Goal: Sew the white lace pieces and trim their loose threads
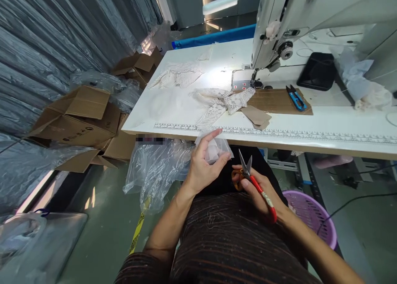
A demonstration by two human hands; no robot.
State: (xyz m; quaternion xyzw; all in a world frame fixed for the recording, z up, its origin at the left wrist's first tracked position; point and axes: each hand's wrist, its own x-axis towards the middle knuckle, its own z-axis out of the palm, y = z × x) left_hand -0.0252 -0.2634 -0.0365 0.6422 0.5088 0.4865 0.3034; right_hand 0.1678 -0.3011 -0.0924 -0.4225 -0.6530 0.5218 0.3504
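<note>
My left hand (204, 162) pinches a small clear plastic bag (217, 149) with white fabric inside, held over my lap just below the table's front edge. My right hand (259, 191) grips red-handled thread snips (254, 180), blades pointing up toward the bag, a few centimetres to its right. On the white sewing table (310, 122) above lie white lace pieces (217, 102) beside the sewing machine (288, 23).
Blue snips (296, 97) rest on a brown cardboard sheet (276, 100) by the needle. A black tray (318, 71) sits behind. Open cardboard boxes (77, 118) and clear plastic bags (155, 168) crowd the floor at left. A purple basket (313, 218) stands at right.
</note>
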